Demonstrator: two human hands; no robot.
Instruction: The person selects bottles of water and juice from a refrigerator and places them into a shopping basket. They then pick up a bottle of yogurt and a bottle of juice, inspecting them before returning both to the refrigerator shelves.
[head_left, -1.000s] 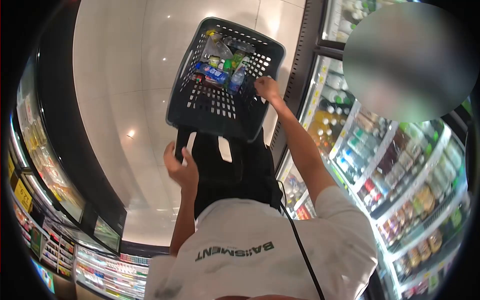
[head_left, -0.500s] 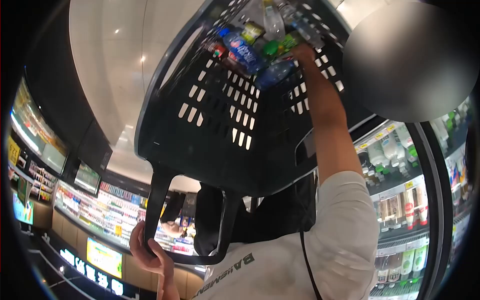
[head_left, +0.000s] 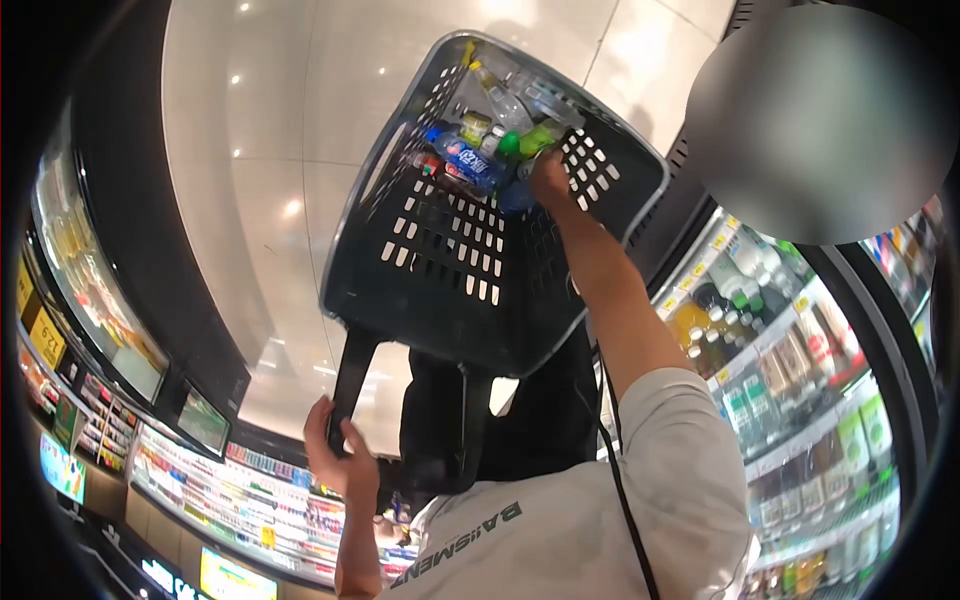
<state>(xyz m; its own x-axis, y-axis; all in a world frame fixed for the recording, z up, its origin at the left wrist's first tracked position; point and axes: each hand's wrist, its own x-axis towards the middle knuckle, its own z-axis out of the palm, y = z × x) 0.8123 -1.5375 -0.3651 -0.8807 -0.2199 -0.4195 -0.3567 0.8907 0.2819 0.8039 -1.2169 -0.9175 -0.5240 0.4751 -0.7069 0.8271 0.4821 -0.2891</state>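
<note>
A dark grey shopping basket (head_left: 430,320) with slotted walls hangs in front of me. My left hand (head_left: 342,450) is wrapped round its black handle (head_left: 355,385). Reaching inside, my right hand (head_left: 550,178) is at the bottles near the far end; its fingers are partly hidden and what they may hold is unclear. Around it lie a blue-labelled bottle (head_left: 465,160), a green-capped bottle (head_left: 535,138), a clear bottle with a yellow cap (head_left: 502,100) and a small yellow-green container (head_left: 474,126).
Lit refrigerated shelves with bottles (head_left: 790,370) stand on the right. More stocked shelves (head_left: 220,490) line the lower left, below a dark-edged display case (head_left: 95,290). Pale tiled floor (head_left: 265,130) shows beyond the basket.
The basket now appears smaller and lower, with its far rim in view. My right hand has moved down and left with it, still inside; my left hand stays on the handle.
</note>
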